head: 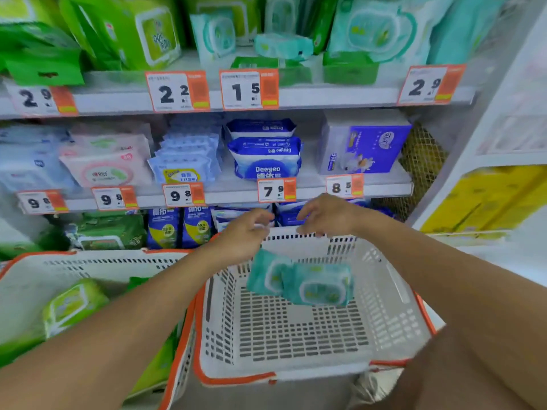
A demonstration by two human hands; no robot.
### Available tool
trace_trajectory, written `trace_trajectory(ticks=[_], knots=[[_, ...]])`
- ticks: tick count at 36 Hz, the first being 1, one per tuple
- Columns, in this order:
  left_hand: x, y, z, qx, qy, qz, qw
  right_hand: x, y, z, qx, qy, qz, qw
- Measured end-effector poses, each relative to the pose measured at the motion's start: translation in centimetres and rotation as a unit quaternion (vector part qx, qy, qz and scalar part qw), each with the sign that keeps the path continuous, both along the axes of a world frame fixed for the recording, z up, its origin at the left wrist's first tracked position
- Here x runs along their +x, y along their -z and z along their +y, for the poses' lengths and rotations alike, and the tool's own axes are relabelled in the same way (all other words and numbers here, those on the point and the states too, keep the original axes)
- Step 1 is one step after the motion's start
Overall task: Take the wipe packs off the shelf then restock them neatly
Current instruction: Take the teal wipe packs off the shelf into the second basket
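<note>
A: Nearest us, our two bare forearms reach forward over a white perforated plastic basket with an orange rim (pixel 393 294). What do we see inside it?

B: Two teal soft wipe packs with white oval lids (pixel 302 281) show over its far half, side by side and touching; we cannot tell whether they rest on the bottom or are in the air.

A: And our hands?

B: Both are above the far rim. Our left hand (pixel 245 235) has loosely curled fingers just above the packs; we cannot tell if it touches them. Our right hand (pixel 325 214) has relaxed, drooping fingers, holding nothing.

A: What sits beside this basket?

B: A second white basket with an orange rim (pixel 97 261) touches its left side, holding a lime-green wipe pack with a white lid (pixel 74 306) near its left edge.

A: And beyond?

B: White store shelves (pixel 325 97) carrying more teal packs (pixel 284 45) on the top shelf, above an orange-and-white price tag reading 1.5 (pixel 248 89).
</note>
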State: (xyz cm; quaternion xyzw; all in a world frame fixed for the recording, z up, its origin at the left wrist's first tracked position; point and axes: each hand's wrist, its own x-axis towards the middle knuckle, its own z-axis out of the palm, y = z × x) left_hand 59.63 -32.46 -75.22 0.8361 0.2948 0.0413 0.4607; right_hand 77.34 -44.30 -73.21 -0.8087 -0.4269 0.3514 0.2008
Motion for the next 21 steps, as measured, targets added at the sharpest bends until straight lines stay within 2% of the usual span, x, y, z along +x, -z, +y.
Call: trace_trajectory(ticks=[1, 3, 5, 7, 9, 12, 15, 18, 21], knots=[[0.5, -1.4, 0.4, 0.037, -0.009, -0.038, 0.999, 0.6, -0.9, 0.3, 0.04, 0.022, -0.042, 0.998], [1.6, -5.7, 1.1, 0.172, 0.003, -0.122, 0.978, 1.7, -3.8, 0.6, 0.139, 0.061, -0.105, 0.983], [3.0, -10.4, 2.1, 0.336, 0.041, -0.179, 0.924, 2.6, -7.7, 0.6, 0.252, 0.096, -0.16, 0.95], [5.1, -14.7, 3.6, 0.431, 0.039, -0.192, 0.881, 3.8, -11.4, 0.8, 0.345, 0.103, -0.237, 0.902], [7.7, -17.8, 5.1, 0.466, 0.034, -0.149, 0.872, 5.5, -14.5, 1.4, 0.385, 0.09, -0.336, 0.855], [11.4, -20.3, 7.8, 0.482, 0.062, -0.042, 0.873, 9.4, -18.8, 3.1, 0.324, 0.084, -0.46, 0.822], [14.5, -21.7, 10.1, 0.461, 0.071, 0.11, 0.878, 14.1, -22.5, 4.4, 0.209, 0.172, -0.479, 0.835], [16.4, -21.6, 10.8, 0.442, 0.104, 0.204, 0.867, 18.2, -24.3, 4.8, 0.106, 0.264, -0.441, 0.851], [17.0, -20.7, 11.2, 0.474, 0.116, 0.21, 0.847, 21.4, -24.1, 4.7, 0.082, 0.312, -0.296, 0.899]])
